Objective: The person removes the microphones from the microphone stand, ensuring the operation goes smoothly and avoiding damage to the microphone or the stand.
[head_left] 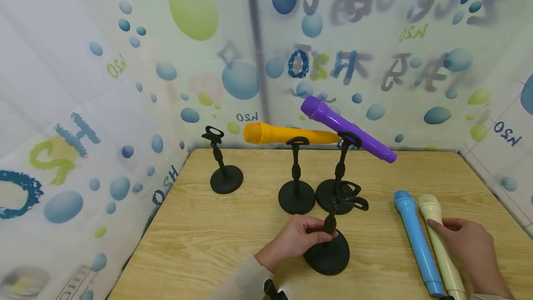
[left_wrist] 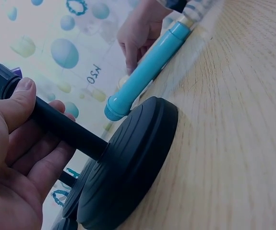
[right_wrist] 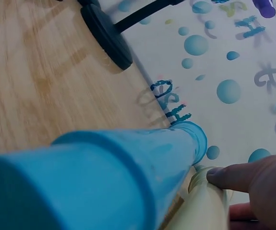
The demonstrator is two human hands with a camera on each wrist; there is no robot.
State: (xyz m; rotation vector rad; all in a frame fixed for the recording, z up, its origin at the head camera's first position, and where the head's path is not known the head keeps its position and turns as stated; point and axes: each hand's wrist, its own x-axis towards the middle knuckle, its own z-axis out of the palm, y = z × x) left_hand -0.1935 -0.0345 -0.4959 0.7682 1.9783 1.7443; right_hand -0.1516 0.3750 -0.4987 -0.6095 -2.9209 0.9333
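My left hand [head_left: 293, 240] grips the stem of a black microphone stand [head_left: 329, 258], its round base on the table and its clip holding nothing. In the left wrist view, the thumb and fingers wrap round the stem [left_wrist: 66, 125]. At the right, my right hand [head_left: 470, 249] pinches a cream toy microphone [head_left: 442, 240] that lies on the table. The right wrist view has the thumb against the cream microphone [right_wrist: 207, 201] near its head, other fingers partly hidden beyond. A blue toy microphone [head_left: 418, 244] lies right alongside, to the left of the cream one.
Behind my left hand, an orange microphone [head_left: 291, 134] and a purple microphone [head_left: 354, 128] rest in the clips of two black stands. Another stand [head_left: 226, 178] with a bare clip is at the back left. A patterned curtain [head_left: 200, 68] rises behind the wooden table [head_left: 200, 235].
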